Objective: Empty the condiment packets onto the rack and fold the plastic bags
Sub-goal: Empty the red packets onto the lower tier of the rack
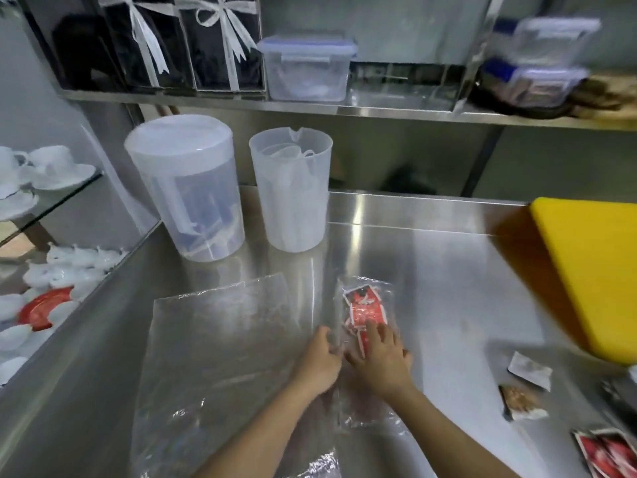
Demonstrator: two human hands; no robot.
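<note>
Both forearms reached forward, close together. The left hand (320,360) was curled with fingers pinched; the right hand (381,357) lay flat, fingers spread forward.

Bare steel counter (448,270) between 2 jugs (289,191) and yellow board (593,270).

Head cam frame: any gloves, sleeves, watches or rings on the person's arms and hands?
None that show. Both the left hand and the right hand are bare, with no gloves. Both forearms are uncovered right down to the bottom edge of the picture, so no sleeve comes into view. No watch, band or ring shows on either wrist or hand, though the frame is a bit soft for small details.
</note>
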